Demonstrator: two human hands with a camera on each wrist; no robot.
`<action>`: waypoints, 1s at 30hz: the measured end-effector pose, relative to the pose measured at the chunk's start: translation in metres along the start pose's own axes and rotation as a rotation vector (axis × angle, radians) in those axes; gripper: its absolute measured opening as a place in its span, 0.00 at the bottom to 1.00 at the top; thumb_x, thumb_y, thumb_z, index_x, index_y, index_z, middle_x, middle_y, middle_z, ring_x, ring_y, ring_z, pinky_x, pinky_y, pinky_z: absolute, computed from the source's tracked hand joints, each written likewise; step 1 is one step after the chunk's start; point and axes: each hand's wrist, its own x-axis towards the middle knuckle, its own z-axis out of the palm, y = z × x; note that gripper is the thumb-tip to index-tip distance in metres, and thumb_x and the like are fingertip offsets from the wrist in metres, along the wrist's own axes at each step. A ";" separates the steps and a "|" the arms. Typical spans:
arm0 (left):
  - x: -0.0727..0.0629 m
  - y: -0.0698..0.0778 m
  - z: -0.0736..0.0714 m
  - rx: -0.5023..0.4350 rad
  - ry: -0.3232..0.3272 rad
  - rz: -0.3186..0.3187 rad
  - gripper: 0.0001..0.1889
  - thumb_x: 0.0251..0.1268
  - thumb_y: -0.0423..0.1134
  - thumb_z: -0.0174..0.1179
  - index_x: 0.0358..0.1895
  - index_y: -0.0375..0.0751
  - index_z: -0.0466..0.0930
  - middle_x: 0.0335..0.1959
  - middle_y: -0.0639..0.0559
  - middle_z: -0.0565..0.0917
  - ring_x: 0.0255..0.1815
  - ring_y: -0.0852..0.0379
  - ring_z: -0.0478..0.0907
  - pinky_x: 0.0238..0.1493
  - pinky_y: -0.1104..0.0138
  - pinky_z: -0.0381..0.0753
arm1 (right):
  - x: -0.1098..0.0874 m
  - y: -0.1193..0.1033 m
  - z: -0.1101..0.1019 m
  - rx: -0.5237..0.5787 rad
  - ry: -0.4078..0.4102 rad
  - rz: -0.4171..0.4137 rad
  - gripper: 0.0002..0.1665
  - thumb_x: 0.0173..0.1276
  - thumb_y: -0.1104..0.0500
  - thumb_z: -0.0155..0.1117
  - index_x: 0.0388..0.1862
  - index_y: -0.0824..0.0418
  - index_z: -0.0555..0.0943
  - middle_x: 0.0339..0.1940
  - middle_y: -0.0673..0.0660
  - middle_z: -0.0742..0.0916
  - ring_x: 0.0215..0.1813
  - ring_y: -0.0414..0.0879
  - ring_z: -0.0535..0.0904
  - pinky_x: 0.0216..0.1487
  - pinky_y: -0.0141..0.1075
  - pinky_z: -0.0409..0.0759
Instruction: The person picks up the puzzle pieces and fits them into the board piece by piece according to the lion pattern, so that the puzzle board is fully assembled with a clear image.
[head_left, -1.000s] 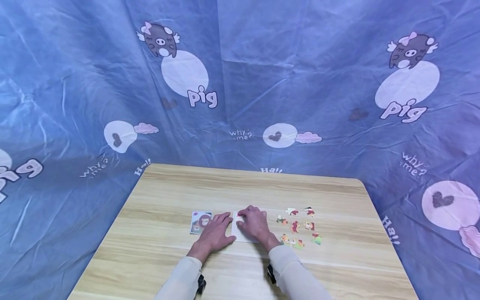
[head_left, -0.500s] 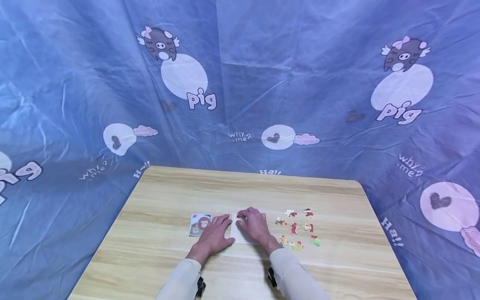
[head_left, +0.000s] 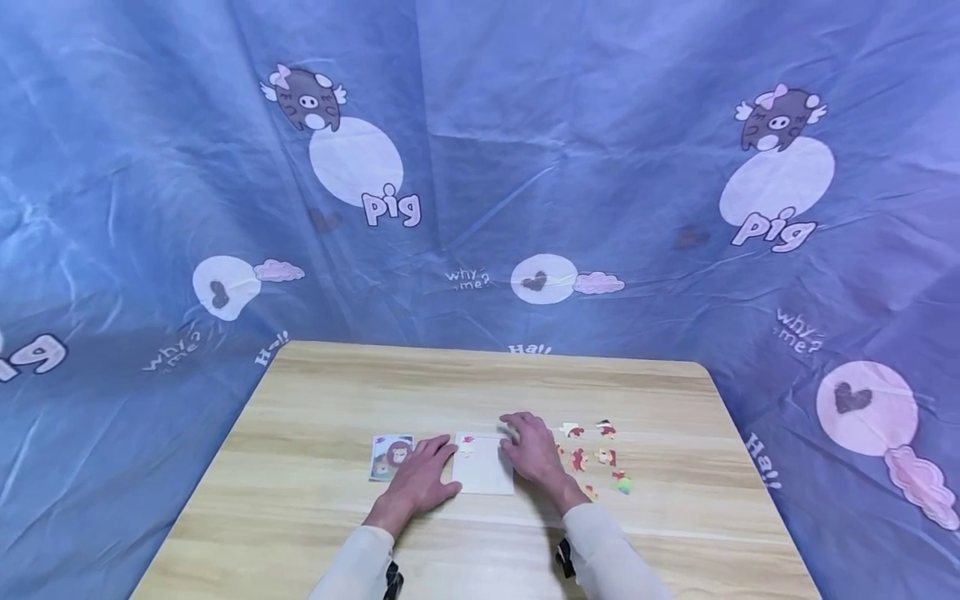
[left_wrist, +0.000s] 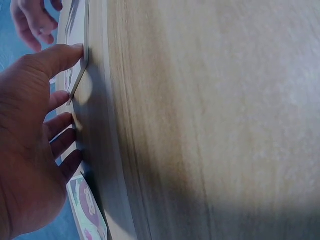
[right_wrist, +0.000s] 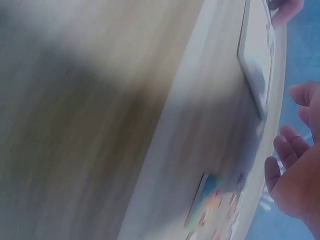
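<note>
A white square board (head_left: 486, 473) lies on the table between both hands. One jigsaw piece (head_left: 468, 443) with a pink mark sits at its upper left corner. My left hand (head_left: 420, 478) rests at the board's left side; in the left wrist view its thumb (left_wrist: 62, 59) touches the board's edge. My right hand (head_left: 534, 450) hovers over the board's right side, holding nothing, its fingers loosely bent. Several colourful jigsaw pieces (head_left: 577, 459) lie right of it, some hidden by the hand and forearm. Left of my left hand lies a lion picture card (head_left: 381, 460), partly covered.
The wooden table (head_left: 315, 533) has its far edge against a blue cloth (head_left: 480, 167) printed with pigs and words, which hangs at the back and both sides.
My right hand has let go of the piece at the board's upper left and moved right, uncovering the board. The left hand stays at the board's left side. The head view has shifted slightly.
</note>
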 end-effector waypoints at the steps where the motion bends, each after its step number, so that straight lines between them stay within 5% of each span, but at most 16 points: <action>1: -0.001 0.000 0.000 -0.003 0.003 0.001 0.34 0.54 0.54 0.63 0.65 0.44 0.73 0.70 0.45 0.68 0.69 0.44 0.65 0.65 0.48 0.68 | -0.001 0.002 -0.001 -0.004 -0.004 0.008 0.25 0.59 0.55 0.67 0.58 0.51 0.80 0.59 0.56 0.82 0.62 0.55 0.75 0.65 0.54 0.70; 30: -0.003 0.004 0.003 -0.059 0.018 -0.020 0.33 0.52 0.49 0.64 0.63 0.41 0.73 0.69 0.42 0.69 0.68 0.41 0.66 0.66 0.45 0.67 | -0.010 0.067 -0.047 -0.104 0.011 0.088 0.23 0.61 0.58 0.63 0.57 0.53 0.80 0.57 0.59 0.81 0.59 0.57 0.74 0.60 0.54 0.73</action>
